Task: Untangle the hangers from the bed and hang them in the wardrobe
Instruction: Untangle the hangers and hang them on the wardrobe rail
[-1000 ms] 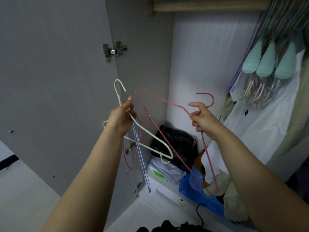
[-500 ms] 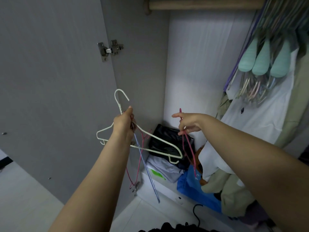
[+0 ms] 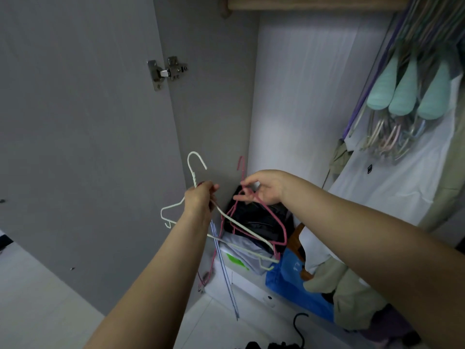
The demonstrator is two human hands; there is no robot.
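Before the open grey wardrobe, under its wooden rail, the left hand grips a white hanger bunched with others, while the right hand pinches a pink hanger above piled clothes.

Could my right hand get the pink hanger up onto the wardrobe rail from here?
Probably yes. The right hand pinches the pink hanger, and the rail is bare above it. But the white hanger in the left hand crosses it, possibly tangled.
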